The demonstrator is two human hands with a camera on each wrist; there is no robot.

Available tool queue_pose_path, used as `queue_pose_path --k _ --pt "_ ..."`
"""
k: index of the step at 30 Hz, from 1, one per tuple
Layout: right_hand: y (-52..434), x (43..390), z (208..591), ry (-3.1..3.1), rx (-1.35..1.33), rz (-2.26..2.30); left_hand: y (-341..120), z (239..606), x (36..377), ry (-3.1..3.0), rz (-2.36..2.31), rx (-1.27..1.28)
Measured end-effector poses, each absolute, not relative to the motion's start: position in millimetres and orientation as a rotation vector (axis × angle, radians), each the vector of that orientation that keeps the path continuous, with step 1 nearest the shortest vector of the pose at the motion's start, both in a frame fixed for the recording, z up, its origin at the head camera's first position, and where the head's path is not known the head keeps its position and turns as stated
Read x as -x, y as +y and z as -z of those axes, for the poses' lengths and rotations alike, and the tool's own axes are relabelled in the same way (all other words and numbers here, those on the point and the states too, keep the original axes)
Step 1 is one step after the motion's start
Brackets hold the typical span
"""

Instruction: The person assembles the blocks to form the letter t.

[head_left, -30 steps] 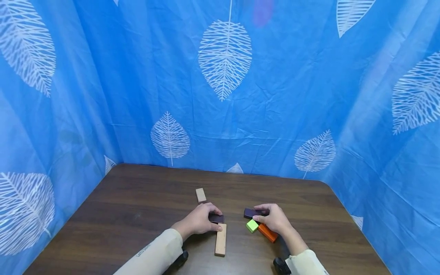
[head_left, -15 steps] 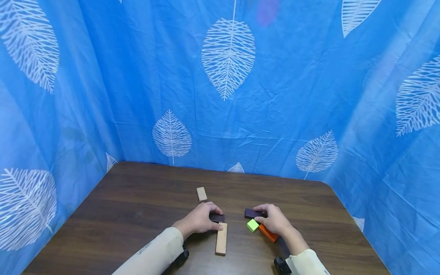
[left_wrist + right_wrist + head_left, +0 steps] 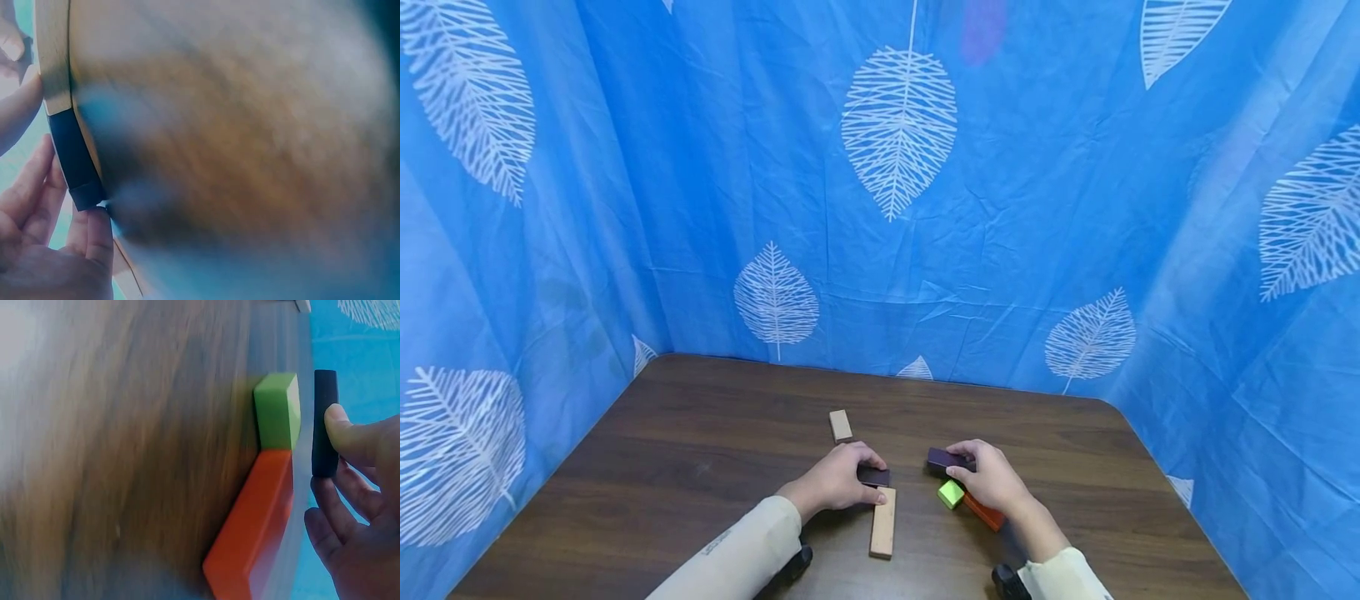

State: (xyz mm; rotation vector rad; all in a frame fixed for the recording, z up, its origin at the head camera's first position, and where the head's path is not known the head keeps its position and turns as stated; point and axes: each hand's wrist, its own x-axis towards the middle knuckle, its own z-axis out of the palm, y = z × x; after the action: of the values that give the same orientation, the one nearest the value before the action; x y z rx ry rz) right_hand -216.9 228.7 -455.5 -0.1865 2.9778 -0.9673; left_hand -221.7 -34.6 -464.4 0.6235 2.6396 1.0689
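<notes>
Dark purple block (image 3: 946,460) lifted in right grip (image 3: 992,479); left grip (image 3: 838,479) pinching dark block (image 3: 874,477).

Nothing readable here, honestly. The only thing that looks like lettering is a small dark mark on the cream sleeve (image 3: 730,554) of the left arm, just behind the left hand (image 3: 835,485), and it's too tiny and smeared to make out any letters. The blocks near that sleeve are plain coloured wood with no labels or numbers, and the blue curtain (image 3: 1000,208) behind carries only white leaf prints, no words. Both wrist views are too blurry and close to show any writing.
</notes>
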Motion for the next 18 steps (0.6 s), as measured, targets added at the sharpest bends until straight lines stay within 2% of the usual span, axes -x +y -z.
queue_pose_path --k 18 --pt "197.6 208.3 459.3 2.955 0.397 0.881 -34.3 461.8 220.9 2.638 -1.059 -0.637"
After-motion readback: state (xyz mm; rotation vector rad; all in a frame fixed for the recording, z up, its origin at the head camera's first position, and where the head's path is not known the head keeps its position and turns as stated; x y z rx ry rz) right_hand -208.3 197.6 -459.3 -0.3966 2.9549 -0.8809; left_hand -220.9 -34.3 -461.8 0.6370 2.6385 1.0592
